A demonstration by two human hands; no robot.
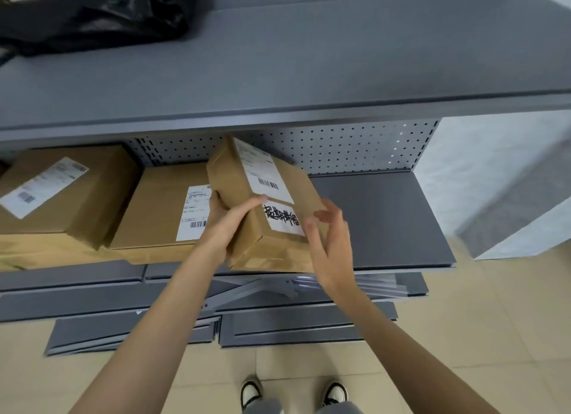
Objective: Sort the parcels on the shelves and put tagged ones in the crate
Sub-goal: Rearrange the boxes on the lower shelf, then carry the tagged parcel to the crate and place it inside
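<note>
Fingers (251,201) of the left hand (227,220) curl over the top face of a brown paper-wrapped parcel (262,203), with the thumb side tucked against its left wall, so this hand is grasping the parcel. Right hand (329,243) sits at the parcel's near right corner with its fingers spread and loosely bent; whether they truly touch the wrapping or hover just beside it cannot be told, since that hand is blurred. The parcel is tilted, far end raised, above the front of the grey lower shelf (380,218).

On its top face a white shipping label (261,169) carries a barcode and fine print too small to read. Just below it a second white sticker (282,218) bears bold black handwritten characters, thick and scrawled, not legible with any certainty.

To the left on the same shelf lies a flat cardboard box (160,209) with a white label (194,212) showing lines of print and a barcode near its lower edge; the left wrist covers part of it. Further left a larger cardboard box (71,191) rests partly on top of the flat one's edge, with its own white barcode label (43,186), unreadable.

A black plastic bag (92,11) lies on the upper shelf (309,58) at the far left. Loose grey shelf panels (293,328) lie on the tiled floor (463,351) beneath, and two black-and-white shoes (251,392) show at the bottom.
</note>
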